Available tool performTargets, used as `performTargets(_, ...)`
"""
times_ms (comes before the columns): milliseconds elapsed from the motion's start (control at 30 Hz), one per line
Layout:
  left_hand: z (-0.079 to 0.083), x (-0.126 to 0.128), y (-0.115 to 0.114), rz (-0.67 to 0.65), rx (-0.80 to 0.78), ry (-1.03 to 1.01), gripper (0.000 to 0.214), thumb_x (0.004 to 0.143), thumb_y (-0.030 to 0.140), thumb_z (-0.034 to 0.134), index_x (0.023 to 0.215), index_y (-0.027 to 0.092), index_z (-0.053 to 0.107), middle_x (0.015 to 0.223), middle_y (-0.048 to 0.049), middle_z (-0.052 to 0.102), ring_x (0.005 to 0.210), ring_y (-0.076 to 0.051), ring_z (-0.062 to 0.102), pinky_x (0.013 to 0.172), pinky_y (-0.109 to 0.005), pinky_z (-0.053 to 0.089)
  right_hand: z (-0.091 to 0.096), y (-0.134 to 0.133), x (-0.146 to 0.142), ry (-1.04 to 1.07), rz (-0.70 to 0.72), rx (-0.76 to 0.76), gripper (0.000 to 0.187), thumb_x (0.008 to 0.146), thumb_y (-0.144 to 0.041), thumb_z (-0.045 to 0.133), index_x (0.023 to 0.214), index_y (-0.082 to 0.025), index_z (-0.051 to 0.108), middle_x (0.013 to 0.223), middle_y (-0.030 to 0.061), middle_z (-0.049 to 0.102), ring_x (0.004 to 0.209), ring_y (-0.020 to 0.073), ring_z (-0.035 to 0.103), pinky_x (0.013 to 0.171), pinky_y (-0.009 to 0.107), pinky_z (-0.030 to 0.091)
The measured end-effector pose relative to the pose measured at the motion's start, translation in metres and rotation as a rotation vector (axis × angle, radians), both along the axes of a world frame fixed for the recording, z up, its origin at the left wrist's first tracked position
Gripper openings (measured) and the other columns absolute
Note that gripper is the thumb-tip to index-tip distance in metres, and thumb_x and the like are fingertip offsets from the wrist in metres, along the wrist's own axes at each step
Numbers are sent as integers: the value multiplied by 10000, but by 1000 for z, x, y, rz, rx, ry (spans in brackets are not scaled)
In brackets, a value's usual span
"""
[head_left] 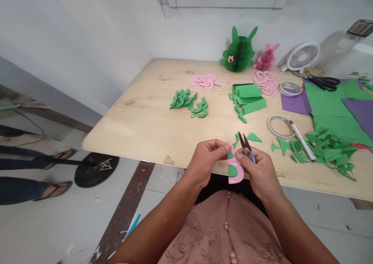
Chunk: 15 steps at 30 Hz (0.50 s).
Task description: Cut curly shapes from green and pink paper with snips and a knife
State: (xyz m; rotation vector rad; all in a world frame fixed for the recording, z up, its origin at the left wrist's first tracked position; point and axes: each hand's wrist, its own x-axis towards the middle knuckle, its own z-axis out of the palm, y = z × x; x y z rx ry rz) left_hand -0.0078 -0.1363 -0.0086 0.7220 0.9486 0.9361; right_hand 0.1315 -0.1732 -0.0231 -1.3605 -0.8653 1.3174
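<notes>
Pink paper cutout [239, 172] is hanging at the table's front edge [140, 158], left hand [206, 155] pinching its top, right hand [260, 168] gripping scissors [247, 145], outer curve seemingly trimmed, green paper [232, 171] within its hollows apparently uncut.

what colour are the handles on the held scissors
Blue handles, as far as they show, in the head view.

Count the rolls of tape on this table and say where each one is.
2. One tape roll lies partly over a purple sheet; the other tape roll lies by the white pen. Others could be hidden.
</notes>
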Motion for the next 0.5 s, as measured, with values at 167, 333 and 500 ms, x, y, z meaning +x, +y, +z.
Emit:
performTargets(167, 2, 1, 0, 15, 16, 4, 194, 639, 305, 767, 631, 141, 662, 666, -25, 630, 670, -132, 556, 717, -293, 456, 3, 1, 0, -13, 13, 15, 264, 729, -377, 737, 649, -165, 602, 571, -51, 437, 550, 88, 317, 516, 238, 240)
performTargets(333, 1, 2, 1, 37, 14, 8, 178, 632, 294, 763, 644, 143, 670, 681, -31, 636, 684, -139, 558, 719, -297, 459, 1, 1, -1, 25, 20, -24, 279, 712, -404, 754, 671, -163, 619, 593, -42, 464, 569, 92, 361, 536, 235, 280)
performTargets(500, 1, 2, 1, 60, 7, 5, 188, 612, 296, 777, 630, 146, 664, 685, -32, 639, 681, -137, 554, 719, -297, 463, -5, 0, 0, 13, 28, -37, 267, 707, -393, 762, 688, -161, 630, 592, -43, 455, 563, 90, 359, 523, 231, 269)
